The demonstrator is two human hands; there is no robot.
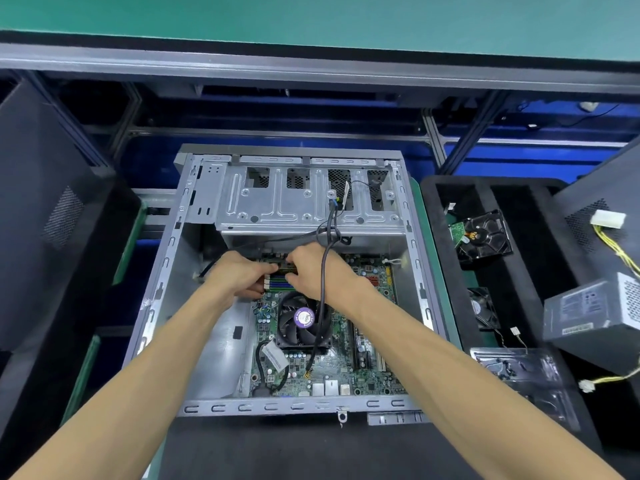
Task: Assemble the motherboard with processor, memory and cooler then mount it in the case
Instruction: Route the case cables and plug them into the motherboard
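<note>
Workbench with black mat point(294, 452) underfoot of the job, green shelf edge and grey aluminium framing above, blue panels behind. Item one: case point(180, 306), grey steel, lying open side up at the centre of the bench, drive cage point(304, 199) at its far end. Item two: motherboard point(346, 372), green, already lying inside the case on its floor. Item three: cooler point(301, 322), black fan with a purple round label, seated on the board just nearer than the memory slots point(277, 284), which show blue and green. Item four: memory stick point(285, 266), green, held above the far slots; the left hand point(239, 275) pinches its left end with curled fingers, the right hand point(311, 271) grips its right end likewise. Whether the stick is seated in a slot cannot be told, the fingers covering it. Item five: black cable point(323, 271), running down from the drive cage, draped over the right wrist and onward across the cooler. To the right of the case, on a black foam tray point(540, 258): hard drive point(485, 233), small black fan point(483, 308), clear bag of screws point(516, 370). Further right: grey power supply point(595, 310) with yellow and black leads. Dark side panel point(52, 209) leaning at far left.
</note>
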